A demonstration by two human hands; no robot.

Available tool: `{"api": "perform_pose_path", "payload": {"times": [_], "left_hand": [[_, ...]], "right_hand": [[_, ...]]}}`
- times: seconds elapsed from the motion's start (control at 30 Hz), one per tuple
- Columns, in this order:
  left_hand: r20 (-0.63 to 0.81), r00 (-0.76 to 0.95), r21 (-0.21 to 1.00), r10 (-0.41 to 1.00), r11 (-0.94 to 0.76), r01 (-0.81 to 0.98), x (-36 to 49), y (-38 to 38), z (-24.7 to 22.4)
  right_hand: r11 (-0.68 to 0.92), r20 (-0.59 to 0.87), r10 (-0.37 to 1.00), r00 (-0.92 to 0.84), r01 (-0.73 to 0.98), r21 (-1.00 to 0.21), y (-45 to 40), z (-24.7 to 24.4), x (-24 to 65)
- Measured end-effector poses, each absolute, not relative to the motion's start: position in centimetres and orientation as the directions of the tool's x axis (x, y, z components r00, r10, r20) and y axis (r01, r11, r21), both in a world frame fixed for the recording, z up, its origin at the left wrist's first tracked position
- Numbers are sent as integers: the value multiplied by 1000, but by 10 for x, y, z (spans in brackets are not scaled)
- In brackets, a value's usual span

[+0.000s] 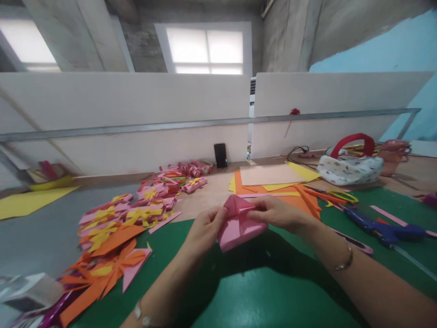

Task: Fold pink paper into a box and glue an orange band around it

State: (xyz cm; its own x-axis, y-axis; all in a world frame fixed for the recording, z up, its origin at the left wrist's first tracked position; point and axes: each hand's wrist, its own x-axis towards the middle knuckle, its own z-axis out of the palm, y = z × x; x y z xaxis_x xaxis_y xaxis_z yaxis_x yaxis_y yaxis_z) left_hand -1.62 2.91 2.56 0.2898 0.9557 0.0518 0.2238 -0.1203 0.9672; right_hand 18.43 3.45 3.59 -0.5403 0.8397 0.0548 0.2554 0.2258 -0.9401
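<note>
You had the folded pink paper [241,232] between your two hands, in front of you over the green mat [259,296] on the bench [205,196]. Your left hand [206,228] had its grip closed on the paper's left side, with the thumb along the edge near the peaked upper flap. Your right hand [275,212] had its grip closed too, thumb and fingers pinching the paper's upper right part; how the fingertips sat underneath you could not tell. The paper was tilted, its broad lower panel facing you, and it cast a shadow on the mat. To your left lay a heap of pink paper bundles [146,191] with yellow bows, and nearer you some orange paper cutouts [119,262]. Beyond your hands a phone [220,156] leaned upright against the white panel [153,107], and a pale board [266,175] rested on orange and yellow sheets [283,200]. On your right were scissors with yellow handles [344,196], a blue glue gun [385,230] and, near your forearm, a pink cutter [357,243]. Farther back stood a patterned bag [351,169] with a red handle.
</note>
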Motion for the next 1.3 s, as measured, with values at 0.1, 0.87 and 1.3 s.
{"api": "perform_pose_path", "payload": {"times": [0.1,0.87,1.3], "left_hand": [[107,263,950,959,-177,258,-17,32,23],[0,342,991,940,45,-124,-20,23,31],[-140,365,960,920,216,-178,-25,23,35]], "right_hand": [[208,45,870,-492,282,-936,33,28,174],[121,109,948,-300,20,-992,23,35,162],[-65,-17,939,-343,-129,-990,31,29,169]]}}
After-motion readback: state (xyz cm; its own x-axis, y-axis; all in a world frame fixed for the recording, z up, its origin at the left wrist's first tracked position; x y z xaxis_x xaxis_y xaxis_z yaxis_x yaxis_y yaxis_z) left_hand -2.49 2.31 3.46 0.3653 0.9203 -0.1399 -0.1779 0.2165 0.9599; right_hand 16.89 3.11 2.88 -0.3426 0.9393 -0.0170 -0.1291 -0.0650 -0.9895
